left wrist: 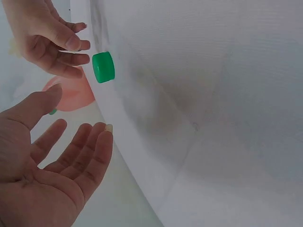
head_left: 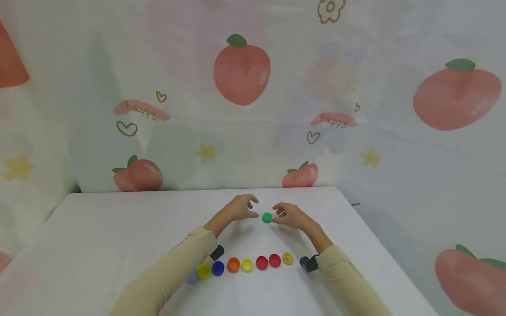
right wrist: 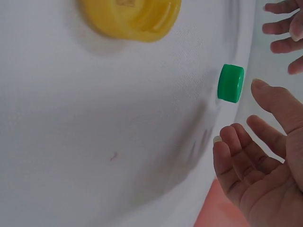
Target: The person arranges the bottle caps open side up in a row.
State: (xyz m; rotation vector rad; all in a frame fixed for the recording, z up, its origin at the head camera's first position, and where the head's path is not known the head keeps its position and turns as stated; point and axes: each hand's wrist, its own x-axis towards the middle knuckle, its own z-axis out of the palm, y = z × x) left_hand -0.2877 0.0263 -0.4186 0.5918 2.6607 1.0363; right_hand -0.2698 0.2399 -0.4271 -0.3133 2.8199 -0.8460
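Small green plastic bottle cap (head_left: 266, 217) sits on the white cloth-covered table (head_left: 118, 228), between both hands, touching neither. Left hand (head_left: 237, 208) just left of it, fingers loosely spread, holding nothing. Right hand (head_left: 290, 215) just right of it, fingers relaxed and open, empty. Row of coloured plastic caps (head_left: 247, 264) lies nearer the person, well apart from the green one.

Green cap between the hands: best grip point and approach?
Pinch the green cap across its round side wall, from above. It sits flat on the table, low and small, with open space around it; the right hand is closest.
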